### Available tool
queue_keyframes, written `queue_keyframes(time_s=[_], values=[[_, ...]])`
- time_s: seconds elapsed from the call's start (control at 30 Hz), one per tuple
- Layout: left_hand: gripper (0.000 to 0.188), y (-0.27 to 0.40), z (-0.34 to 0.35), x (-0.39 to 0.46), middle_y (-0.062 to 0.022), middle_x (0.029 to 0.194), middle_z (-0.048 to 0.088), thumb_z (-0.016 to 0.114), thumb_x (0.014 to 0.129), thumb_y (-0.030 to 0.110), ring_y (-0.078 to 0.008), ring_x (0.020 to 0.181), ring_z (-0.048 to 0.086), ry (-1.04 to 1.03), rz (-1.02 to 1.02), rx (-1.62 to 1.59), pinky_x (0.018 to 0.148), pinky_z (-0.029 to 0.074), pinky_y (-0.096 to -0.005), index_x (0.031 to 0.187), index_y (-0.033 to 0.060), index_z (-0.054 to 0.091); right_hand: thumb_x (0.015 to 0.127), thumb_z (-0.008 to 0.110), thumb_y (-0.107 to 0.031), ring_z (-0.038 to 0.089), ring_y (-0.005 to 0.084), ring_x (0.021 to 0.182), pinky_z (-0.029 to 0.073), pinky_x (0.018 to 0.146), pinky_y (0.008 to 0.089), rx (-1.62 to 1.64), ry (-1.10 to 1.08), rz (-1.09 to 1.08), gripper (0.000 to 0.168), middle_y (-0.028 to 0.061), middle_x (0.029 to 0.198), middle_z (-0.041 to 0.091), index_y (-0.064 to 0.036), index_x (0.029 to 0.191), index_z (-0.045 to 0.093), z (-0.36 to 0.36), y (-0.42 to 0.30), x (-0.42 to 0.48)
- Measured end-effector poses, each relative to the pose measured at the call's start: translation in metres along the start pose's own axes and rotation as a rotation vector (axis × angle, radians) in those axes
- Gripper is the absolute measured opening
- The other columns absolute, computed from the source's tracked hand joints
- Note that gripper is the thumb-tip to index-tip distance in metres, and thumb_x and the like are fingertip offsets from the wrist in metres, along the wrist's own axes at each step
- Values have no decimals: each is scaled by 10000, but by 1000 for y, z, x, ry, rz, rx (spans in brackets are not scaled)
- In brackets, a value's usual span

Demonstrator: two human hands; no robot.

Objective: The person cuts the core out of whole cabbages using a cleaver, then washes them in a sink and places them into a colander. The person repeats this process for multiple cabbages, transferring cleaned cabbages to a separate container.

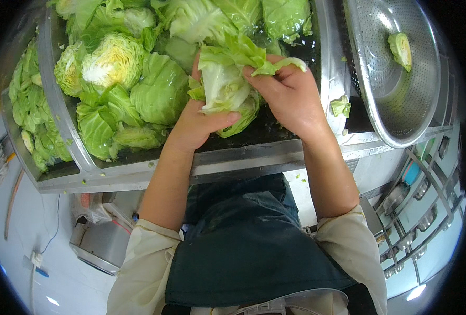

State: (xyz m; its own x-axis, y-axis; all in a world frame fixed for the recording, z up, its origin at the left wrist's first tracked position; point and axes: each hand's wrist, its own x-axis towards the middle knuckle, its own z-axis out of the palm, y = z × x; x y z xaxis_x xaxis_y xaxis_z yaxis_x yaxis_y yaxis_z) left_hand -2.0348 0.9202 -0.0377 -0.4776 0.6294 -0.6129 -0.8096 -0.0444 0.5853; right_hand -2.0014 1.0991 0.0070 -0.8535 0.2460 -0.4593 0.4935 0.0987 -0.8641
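Observation:
A pale green piece of cabbage (233, 92) is held over the front of a metal sink (240, 157). My left hand (201, 122) grips it from the left, thumb across its lower side and some fingers hidden behind it. With thumb and fingers pinched, my right hand (286, 90) holds a loose, curled cabbage leaf (270, 65) at the piece's upper right. Around my left hand, wet cabbage pieces crowd the sink, among them a rounded green one (160, 88) and a cut one (112, 61) showing its yellow-white inner layers.
A perforated metal colander (382, 86) stands at the right with one small cabbage piece (400, 51) inside. Leafy greens (40, 106) fill the left basin beyond a metal divider (61, 106). A leaf scrap (340, 106) lies on the right rim. Metal bowls (396, 197) sit on a rack below.

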Motion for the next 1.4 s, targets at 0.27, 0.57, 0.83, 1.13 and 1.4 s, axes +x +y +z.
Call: queue_keyframes(time_s=[0.27,0.57,0.83,1.13,1.4], values=[[846,-5,14,16,-108,1347,373,619,709,97,-209,1228,392,76,354,-85,1025,323,-343,1426,51,172,831,608,-31,548,67,895,445,776,217,162,-12,105,245,35,961,635,32,1067,605,-3,2,-1],[793,-14,13,23,-210,1340,292,597,656,34,-305,1231,363,194,651,610,1003,340,-376,1383,15,279,633,706,-169,609,314,982,477,847,362,-163,117,-59,623,170,1028,619,-73,1210,493,21,22,11],[868,-17,8,27,-267,1389,248,673,652,68,-399,1281,309,255,754,804,1027,308,-428,1402,51,237,827,524,-1,640,197,790,578,666,307,357,176,135,265,108,935,630,51,1085,558,7,35,14],[867,-17,10,27,-204,1330,335,682,650,79,-334,1218,386,305,719,867,1003,335,-387,1398,34,245,763,615,-107,634,179,814,497,720,285,186,20,-4,334,117,944,655,16,1073,591,1,35,9],[767,-11,2,25,-110,1237,473,676,721,70,-203,1110,480,157,295,331,925,408,-322,1381,38,288,809,690,-213,550,111,547,443,515,248,-3,165,199,272,34,621,613,50,748,655,23,56,33]])
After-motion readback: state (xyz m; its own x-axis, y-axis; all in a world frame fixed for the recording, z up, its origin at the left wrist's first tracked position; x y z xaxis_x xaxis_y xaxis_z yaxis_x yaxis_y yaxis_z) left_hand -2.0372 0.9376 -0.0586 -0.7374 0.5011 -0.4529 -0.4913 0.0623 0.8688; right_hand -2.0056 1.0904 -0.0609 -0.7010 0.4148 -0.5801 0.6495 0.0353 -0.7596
